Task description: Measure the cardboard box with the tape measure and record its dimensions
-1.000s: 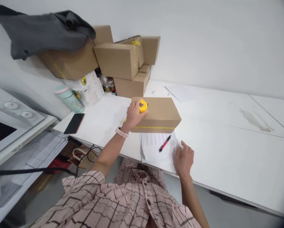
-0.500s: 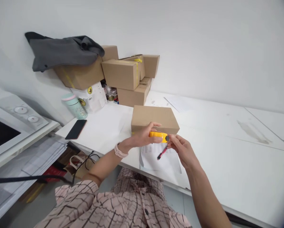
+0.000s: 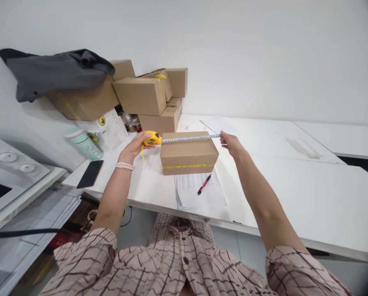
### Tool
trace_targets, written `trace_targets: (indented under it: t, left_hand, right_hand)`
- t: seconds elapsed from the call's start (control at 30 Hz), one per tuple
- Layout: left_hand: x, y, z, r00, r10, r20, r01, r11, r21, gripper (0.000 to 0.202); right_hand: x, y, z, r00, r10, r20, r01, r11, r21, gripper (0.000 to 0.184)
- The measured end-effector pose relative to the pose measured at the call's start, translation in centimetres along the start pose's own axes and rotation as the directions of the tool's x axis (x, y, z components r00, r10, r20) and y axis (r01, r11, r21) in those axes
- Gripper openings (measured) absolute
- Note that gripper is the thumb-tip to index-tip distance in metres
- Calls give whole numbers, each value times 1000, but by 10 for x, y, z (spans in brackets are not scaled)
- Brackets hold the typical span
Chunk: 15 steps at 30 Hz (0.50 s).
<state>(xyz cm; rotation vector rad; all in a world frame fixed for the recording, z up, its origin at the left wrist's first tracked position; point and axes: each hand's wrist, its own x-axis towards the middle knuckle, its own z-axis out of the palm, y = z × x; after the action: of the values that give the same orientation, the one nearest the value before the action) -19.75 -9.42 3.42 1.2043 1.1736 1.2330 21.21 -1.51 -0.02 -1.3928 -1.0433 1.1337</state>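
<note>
My left hand (image 3: 139,143) is closed around a yellow tape measure (image 3: 152,139) at the left side of a brown cardboard box (image 3: 188,155). From its case the pale metal blade (image 3: 187,139) stretches across the top of the box. My right hand (image 3: 231,142) pinches the blade's free end, just past the box's right edge. A yellow strap (image 3: 143,154) hangs from the case. Yellow tape runs along the lower front of the box. In front of it, a red and black pen (image 3: 204,184) rests on printed paper sheets (image 3: 187,191).
Stacked cardboard boxes (image 3: 141,96) stand at the back left, with a dark grey cloth item (image 3: 57,76) on top. A mint bottle (image 3: 84,144) and a phone (image 3: 90,174) are at the left of the white table (image 3: 279,193). A microwave (image 3: 14,164) stands further left.
My hands have moved apart and forward, and the tape measure's blade has been drawn out over the box. The view has shifted to the right.
</note>
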Motion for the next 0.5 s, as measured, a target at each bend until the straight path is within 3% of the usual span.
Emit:
trace_targets:
  t: [0.1, 0.27, 0.5]
  left_hand:
    - [1, -15, -15, 997, -72, -7, 72, 997, -18, 44]
    - [3, -26, -17, 995, -97, 7, 97, 991, -89, 42]
    - [19, -29, -5, 981, -174, 82, 180, 982, -59, 34]
  right_hand:
    - [5, 14, 9, 999, 29, -30, -31, 996, -86, 31]
    - [4, 25, 25, 999, 21, -42, -26, 992, -127, 25]
    - [-4, 32, 22, 992, 121, 38, -123, 992, 37, 24]
